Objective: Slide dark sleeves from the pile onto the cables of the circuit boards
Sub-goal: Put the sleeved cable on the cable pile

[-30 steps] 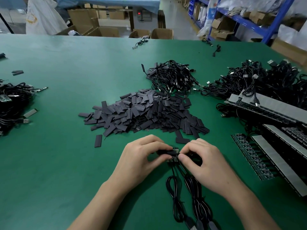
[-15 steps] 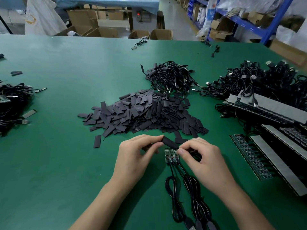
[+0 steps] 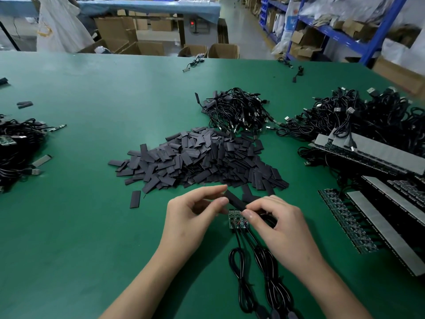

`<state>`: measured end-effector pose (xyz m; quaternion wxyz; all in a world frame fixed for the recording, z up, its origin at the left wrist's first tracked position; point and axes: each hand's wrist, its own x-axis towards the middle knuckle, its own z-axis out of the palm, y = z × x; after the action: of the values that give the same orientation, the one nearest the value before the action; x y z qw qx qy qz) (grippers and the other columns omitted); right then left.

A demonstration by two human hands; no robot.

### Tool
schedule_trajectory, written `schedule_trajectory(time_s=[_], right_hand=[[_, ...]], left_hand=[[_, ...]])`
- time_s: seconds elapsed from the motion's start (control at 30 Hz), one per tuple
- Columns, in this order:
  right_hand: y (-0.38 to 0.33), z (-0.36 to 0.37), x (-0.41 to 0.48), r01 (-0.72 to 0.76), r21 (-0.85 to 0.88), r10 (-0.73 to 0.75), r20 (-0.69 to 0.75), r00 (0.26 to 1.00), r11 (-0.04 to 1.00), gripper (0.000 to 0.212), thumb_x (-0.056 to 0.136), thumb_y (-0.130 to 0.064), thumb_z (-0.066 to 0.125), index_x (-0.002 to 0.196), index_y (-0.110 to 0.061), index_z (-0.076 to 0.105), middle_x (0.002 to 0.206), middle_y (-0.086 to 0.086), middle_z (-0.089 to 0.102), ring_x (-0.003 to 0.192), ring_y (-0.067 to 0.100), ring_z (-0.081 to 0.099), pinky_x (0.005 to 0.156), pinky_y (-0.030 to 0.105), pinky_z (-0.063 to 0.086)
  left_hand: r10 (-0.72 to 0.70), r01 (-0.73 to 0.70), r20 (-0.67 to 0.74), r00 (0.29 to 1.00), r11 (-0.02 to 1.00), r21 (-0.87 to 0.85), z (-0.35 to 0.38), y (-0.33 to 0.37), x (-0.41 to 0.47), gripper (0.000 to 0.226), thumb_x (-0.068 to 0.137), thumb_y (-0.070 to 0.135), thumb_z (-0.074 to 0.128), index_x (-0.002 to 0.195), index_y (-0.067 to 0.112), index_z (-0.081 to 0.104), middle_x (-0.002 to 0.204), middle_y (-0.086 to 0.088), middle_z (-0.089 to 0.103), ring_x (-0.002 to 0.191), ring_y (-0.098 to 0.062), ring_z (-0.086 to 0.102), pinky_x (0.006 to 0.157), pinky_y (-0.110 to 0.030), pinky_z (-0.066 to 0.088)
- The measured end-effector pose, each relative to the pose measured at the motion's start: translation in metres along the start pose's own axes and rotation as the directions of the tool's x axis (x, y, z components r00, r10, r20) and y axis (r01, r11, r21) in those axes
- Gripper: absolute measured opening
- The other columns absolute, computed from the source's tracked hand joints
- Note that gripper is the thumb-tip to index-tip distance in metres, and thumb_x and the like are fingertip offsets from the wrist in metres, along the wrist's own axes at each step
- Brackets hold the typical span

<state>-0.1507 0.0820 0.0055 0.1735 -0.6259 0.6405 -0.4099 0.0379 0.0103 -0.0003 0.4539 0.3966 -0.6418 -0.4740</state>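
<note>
In the head view, the left hand (image 3: pixel 190 217) and right hand (image 3: pixel 280 229) each pinch an end of one dark sleeve (image 3: pixel 235 201), held just above the small circuit boards (image 3: pixel 238 219) lying near the pile (image 3: pixel 202 162). The sleeve is picked but not yet threaded. Next, its mouth likely needs opening and lining up with one board's cable (image 3: pixel 239 268).

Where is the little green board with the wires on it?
The board lies low in the middle of the head view, between the left hand and right hand, just below the sleeve they pinch.
</note>
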Motion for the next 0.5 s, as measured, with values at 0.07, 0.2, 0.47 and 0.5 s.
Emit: schedule_trajectory(time_s=[0.07,0.2,0.47,0.5], right_hand=[[0.000,0.002,0.000,0.019,-0.006,-0.019,0.022,1.000,1.000,0.012,0.092,-0.025,0.076,0.085,-0.033,0.072,0.093,-0.023,0.066,0.093,0.007,0.063,0.076,0.012,0.043],[0.000,0.000,0.000,0.054,-0.035,-0.050,0.083,0.995,0.998,0.015,0.088,-0.048,0.068,0.097,-0.038,0.073,0.100,-0.028,0.064,0.104,0.001,0.059,0.087,0.017,0.044],[0.015,-0.022,0.006,0.043,-0.223,-0.003,0.177,0.984,0.974,0.026,0.084,-0.067,0.060,0.101,-0.048,0.065,0.101,-0.030,0.058,0.112,-0.005,0.050,0.097,0.030,0.042],[0.017,-0.021,0.006,0.044,-0.233,-0.002,0.179,0.984,0.971,0.021,0.085,-0.063,0.062,0.099,-0.048,0.063,0.099,-0.029,0.058,0.110,-0.006,0.050,0.097,0.031,0.044]], left_hand=[[-0.071,0.072,0.012,0.997,0.986,-0.153,0.001,0.001,0.000,0.018,0.089,0.007,0.076,0.100,0.020,0.079,0.084,-0.007,0.079,0.079,-0.021,0.077,0.070,-0.022,0.057],[-0.136,0.136,0.023,0.991,0.946,-0.294,-0.001,0.002,0.004,0.012,0.086,0.005,0.075,0.094,0.013,0.079,0.084,-0.015,0.078,0.077,-0.021,0.075,0.068,-0.023,0.058],[-0.169,0.116,-0.108,0.980,0.919,-0.377,-0.012,0.001,0.011,0.015,0.078,0.019,0.076,0.092,0.016,0.082,0.081,-0.013,0.077,0.074,-0.017,0.074,0.068,-0.022,0.058],[-0.174,0.115,-0.122,0.977,0.916,-0.385,-0.013,0.000,0.011,0.015,0.078,0.019,0.076,0.092,0.017,0.082,0.081,-0.013,0.077,0.074,-0.017,0.074,0.068,-0.023,0.058]])
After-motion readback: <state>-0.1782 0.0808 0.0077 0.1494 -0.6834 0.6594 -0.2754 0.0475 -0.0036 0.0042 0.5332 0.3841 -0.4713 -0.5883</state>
